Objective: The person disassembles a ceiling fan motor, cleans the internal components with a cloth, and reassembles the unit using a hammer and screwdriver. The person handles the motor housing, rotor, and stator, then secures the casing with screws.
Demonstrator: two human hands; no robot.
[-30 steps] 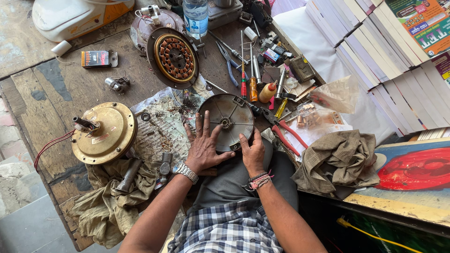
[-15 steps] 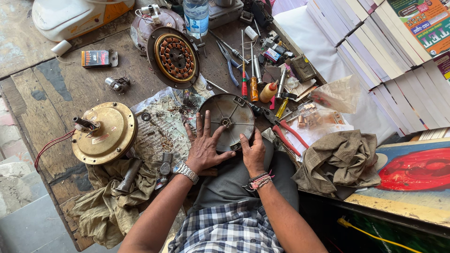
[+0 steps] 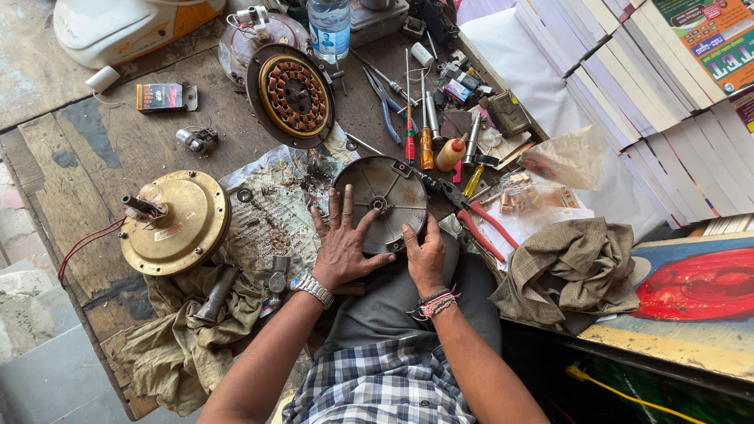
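Your workbench (image 3: 71, 169) is crowded, so the round grey motor cover (image 3: 385, 196) sits at its near edge against your lap. Your left hand (image 3: 343, 243) lies flat and open on it, fingers spread, pinning it. Your right hand (image 3: 426, 255) curls around the rim, thumb pressing.

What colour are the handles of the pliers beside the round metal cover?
Red, seen in the head view: the pliers lie just right of the grey cover.
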